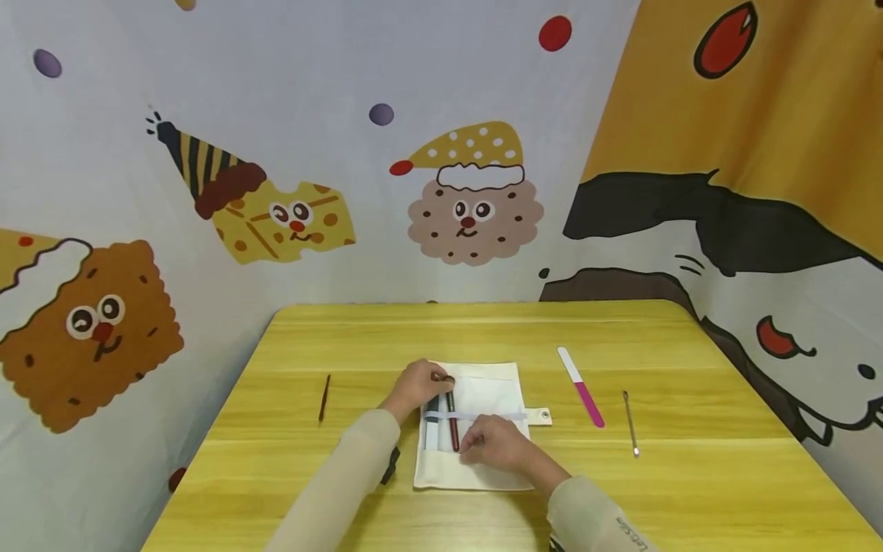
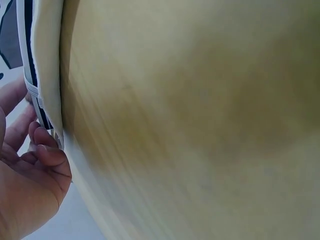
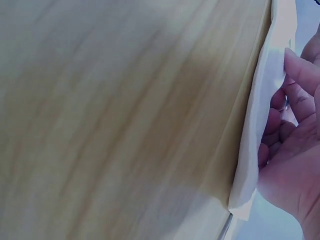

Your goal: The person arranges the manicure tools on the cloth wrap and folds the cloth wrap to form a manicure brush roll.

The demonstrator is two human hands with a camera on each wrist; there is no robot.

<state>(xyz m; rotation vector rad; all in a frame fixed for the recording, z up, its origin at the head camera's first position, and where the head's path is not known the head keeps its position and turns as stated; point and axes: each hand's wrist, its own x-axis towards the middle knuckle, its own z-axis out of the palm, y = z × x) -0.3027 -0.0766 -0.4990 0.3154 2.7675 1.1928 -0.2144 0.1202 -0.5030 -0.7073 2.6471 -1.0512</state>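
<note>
One tool (dk.) (image 1: 452, 428), L hand (image 1: 419, 385) pinching; R hand (image 1: 498, 442) over pouch (image 1: 476, 478), grip unclear.

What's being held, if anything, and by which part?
The left hand seems to hold the dark-red tool by its far end; whether the right hand grips anything cannot be told.

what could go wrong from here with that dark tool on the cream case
The dark tool lies across the strap; if the left hand at its upper end lets go early, it might swing askew.

Its lower end is close to the pocket edge, so it could snag there.

The left sleeve is right beside a black item on the table and may nudge it.
</note>
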